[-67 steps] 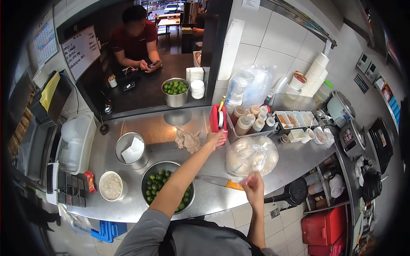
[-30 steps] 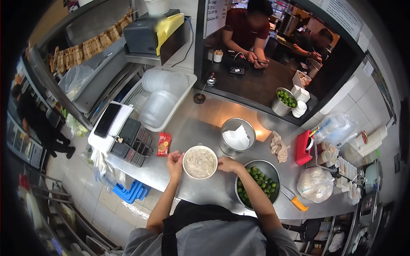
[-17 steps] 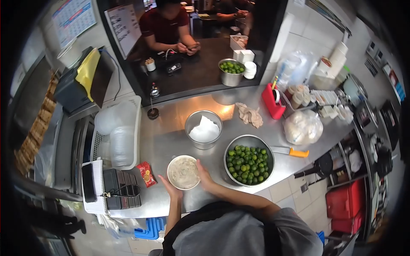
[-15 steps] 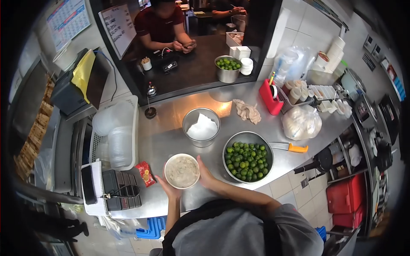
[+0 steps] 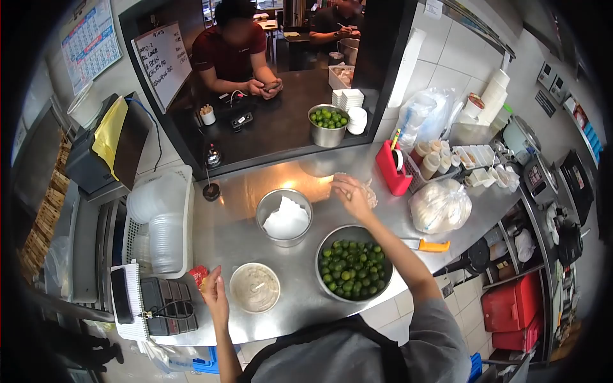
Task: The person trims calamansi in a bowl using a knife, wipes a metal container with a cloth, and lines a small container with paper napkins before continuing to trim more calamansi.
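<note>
A white bowl of pale, lumpy food stands on the steel counter, apart from both hands. My left hand is just left of its rim, fingers stretched out, partly over a small red packet. Farther back, my right hand reaches across the counter to a crumpled beige cloth. Its fingers are extended and overlap the cloth's left side. Below that forearm sits a metal bowl full of small green limes. A metal pot with white paper inside stands behind the food bowl.
An orange-handled knife lies right of the limes, near a tied plastic bag. A white basket of plastic containers stands at left. Beyond the pass-through ledge, a person leans in, forearms on it.
Both hands have let go of the white bowl, which now rests on the counter. My right hand has moved forward and right to the cloth; my left has drawn off leftward.
</note>
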`<state>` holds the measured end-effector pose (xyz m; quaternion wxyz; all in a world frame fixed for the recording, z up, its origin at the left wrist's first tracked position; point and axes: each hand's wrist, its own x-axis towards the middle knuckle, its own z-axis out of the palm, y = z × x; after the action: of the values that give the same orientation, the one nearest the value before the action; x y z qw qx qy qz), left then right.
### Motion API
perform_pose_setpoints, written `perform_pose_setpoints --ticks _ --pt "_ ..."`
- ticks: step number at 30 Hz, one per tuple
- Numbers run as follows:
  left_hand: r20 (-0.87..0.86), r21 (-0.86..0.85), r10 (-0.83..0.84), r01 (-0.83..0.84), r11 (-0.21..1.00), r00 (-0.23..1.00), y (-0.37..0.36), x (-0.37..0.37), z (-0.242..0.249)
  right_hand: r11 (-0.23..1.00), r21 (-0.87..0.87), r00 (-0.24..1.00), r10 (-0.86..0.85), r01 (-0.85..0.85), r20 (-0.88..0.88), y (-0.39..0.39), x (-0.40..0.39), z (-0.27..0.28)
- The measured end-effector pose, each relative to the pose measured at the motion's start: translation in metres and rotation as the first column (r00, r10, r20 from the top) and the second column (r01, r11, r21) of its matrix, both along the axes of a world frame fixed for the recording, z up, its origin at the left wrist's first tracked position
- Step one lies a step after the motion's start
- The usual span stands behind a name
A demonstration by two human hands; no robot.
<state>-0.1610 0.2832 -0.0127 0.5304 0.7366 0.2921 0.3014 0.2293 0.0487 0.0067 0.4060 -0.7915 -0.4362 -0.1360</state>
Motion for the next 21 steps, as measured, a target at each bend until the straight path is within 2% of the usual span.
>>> perform_pose_setpoints --ticks 1,3,4,5,7,9,11,13,14,16,17,19,20,21 --pt "-0.03 0.053 -0.017 0.018 0.998 0.999 -0.001 0.011 0.02 0.984 -0.174 0.999 -0.024 0.032 0.048 -0.015 0.027 -0.02" --pt "-0.06 0.135 -0.03 0.038 0.99 0.998 -0.009 0.035 0.048 0.862 -0.494 0.986 -0.039 0.114 0.159 -0.043 0.071 -0.057" --pt "-0.062 0.17 -0.03 0.04 0.985 0.998 -0.017 0.049 0.06 0.843 -0.534 0.996 -0.022 0.067 0.09 -0.054 0.097 -0.079" --pt "-0.07 0.211 -0.031 0.045 0.977 0.997 -0.022 0.062 0.069 0.824 -0.567 1.0 -0.009 0.016 0.014 -0.061 0.122 -0.102" --pt "-0.009 0.127 -0.061 0.062 0.99 0.998 -0.032 0.086 0.076 0.848 -0.523 0.994 -0.104 0.084 -0.01 -0.046 0.16 -0.125" --pt "-0.01 0.113 -0.058 0.059 0.992 0.998 -0.043 0.105 0.082 0.878 -0.356 0.945 -0.325 0.319 0.045 -0.007 0.178 -0.141" --pt "-0.087 0.126 -0.017 0.027 0.992 0.996 -0.043 0.124 0.07 0.884 -0.388 0.945 -0.316 0.262 -0.084 0.055 0.193 -0.149" --pt "-0.144 0.111 0.08 -0.064 0.992 0.986 -0.042 0.145 0.049 0.958 -0.285 0.991 -0.021 -0.018 -0.134 0.095 0.146 -0.133" --pt "-0.139 0.109 0.113 -0.098 0.989 0.984 -0.039 0.155 0.034 0.908 -0.169 0.819 0.25 -0.383 -0.516 0.111 0.123 -0.127" --pt "-0.126 0.109 0.18 -0.167 0.98 0.976 -0.02 0.171 0.0 0.727 -0.125 0.706 0.587 -0.675 -0.397 0.092 0.074 -0.118" --pt "-0.114 0.113 0.179 -0.166 0.98 0.977 -0.01 0.179 -0.017 0.725 -0.325 0.748 0.66 -0.608 0.072 0.066 0.054 -0.117" --pt "-0.098 0.127 0.17 -0.157 0.979 0.981 0.008 0.191 -0.046 0.569 -0.259 0.581 0.813 -0.78 0.035 0.026 0.093 -0.126" --pt "-0.105 0.063 0.139 -0.133 0.989 0.985 0.017 0.199 -0.054 0.694 0.042 0.617 0.664 -0.719 -0.423 0.005 0.112 -0.122" --pt "-0.11 -0.004 0.11 -0.111 0.994 0.988 0.023 0.205 -0.062 0.789 0.025 0.693 0.554 -0.614 -0.462 -0.016 0.139 -0.119"
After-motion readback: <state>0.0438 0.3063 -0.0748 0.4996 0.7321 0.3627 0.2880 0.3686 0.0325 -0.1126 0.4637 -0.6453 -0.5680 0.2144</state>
